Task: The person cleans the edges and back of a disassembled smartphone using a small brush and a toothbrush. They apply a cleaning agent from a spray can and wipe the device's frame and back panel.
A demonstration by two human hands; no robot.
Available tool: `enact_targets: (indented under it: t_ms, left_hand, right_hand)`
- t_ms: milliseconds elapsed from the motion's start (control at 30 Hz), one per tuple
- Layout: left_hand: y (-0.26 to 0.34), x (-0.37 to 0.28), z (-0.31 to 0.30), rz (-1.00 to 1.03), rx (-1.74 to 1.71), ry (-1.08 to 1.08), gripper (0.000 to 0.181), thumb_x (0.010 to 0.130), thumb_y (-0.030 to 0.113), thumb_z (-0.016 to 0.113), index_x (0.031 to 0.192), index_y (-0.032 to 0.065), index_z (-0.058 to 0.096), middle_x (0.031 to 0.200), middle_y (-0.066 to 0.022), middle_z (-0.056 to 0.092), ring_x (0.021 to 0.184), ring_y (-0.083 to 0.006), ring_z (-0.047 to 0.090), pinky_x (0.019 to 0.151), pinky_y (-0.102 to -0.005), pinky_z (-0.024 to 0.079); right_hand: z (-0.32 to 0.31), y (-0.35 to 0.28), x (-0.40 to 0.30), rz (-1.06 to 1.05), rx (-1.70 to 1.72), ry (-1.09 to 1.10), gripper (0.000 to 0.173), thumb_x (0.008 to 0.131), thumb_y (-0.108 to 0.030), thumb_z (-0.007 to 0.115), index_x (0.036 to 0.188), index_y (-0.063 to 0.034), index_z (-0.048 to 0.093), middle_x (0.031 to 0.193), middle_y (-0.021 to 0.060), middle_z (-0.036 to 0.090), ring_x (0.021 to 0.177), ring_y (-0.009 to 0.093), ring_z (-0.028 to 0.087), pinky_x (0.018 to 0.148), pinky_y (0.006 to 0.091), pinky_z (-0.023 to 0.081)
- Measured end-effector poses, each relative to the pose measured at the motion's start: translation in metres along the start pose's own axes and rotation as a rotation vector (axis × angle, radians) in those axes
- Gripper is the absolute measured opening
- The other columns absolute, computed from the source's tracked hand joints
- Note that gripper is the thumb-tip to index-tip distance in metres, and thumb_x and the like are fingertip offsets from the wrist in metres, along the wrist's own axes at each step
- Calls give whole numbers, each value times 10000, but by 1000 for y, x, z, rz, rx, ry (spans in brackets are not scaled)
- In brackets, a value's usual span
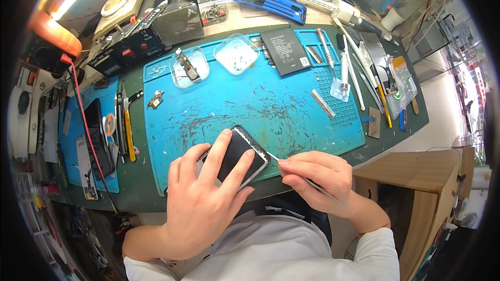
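Observation:
A dark phone screen assembly or frame point(250, 164), with a whitish strip along one end, lies at the front of the blue silicone work mat point(218, 105). My left hand point(207, 187) is spread over it, fingertips pressing its surface and edge. Between thumb and fingers, my right hand point(318, 179) holds a thin metal tool point(275, 157), perhaps a pry tool or tweezers. Its tip meets the phone part's right edge. Much of the phone part is covered by my left hand.
At the mat's back are a phone battery point(286, 51), two clear plastic dishes point(236, 54) with small parts, and a screwdriver point(325, 48). A metal blade point(323, 104) and a small component point(155, 100) lie nearer. A syringe point(344, 71) stands right; a black phone part point(97, 136) lies left.

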State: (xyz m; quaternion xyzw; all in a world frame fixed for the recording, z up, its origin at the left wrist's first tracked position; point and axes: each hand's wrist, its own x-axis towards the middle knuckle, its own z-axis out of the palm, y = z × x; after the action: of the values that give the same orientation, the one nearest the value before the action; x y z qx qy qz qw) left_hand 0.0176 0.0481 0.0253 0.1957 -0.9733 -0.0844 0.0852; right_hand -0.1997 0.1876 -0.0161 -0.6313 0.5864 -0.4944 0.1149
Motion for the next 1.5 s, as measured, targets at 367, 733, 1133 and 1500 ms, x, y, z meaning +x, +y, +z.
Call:
enact_targets:
  t_ms: [367,733,1133,1500]
  left_hand:
    - [-2,0,-2,-62,-124,-53,725,788,278,938,1478,208,727,1591,-236,509,1301,-423,533,1065,-512,458]
    - [-2,0,-1,-60,-116,-37,713,784,264,932,1467,204,732,1582,-232,523,1304,-412,540,1064,-508,454]
    - [-2,1,0,-39,-59,-4,726,736,302,943,1430,219,746,1531,-242,572,1261,-381,581,1013,-485,483]
    - [-3,1,4,-48,-74,27,721,714,301,948,1407,230,761,1525,-243,591,1249,-365,592,1005,-481,490]
  right_hand:
    - [7,0,5,-17,-123,21,196,920,-34,855,1108,-6,806,929,119,796,769,262,780,629,344,607]
    - [8,3,5,-79,-123,30,343,821,62,857,1154,6,793,1065,161,803,837,278,796,679,339,635]
    - [11,2,7,-65,-169,31,335,808,85,853,1129,5,797,1046,156,813,848,275,807,692,336,648]
    - [9,-3,8,-32,-124,26,253,860,22,874,1103,21,804,983,150,801,795,274,780,655,351,619]
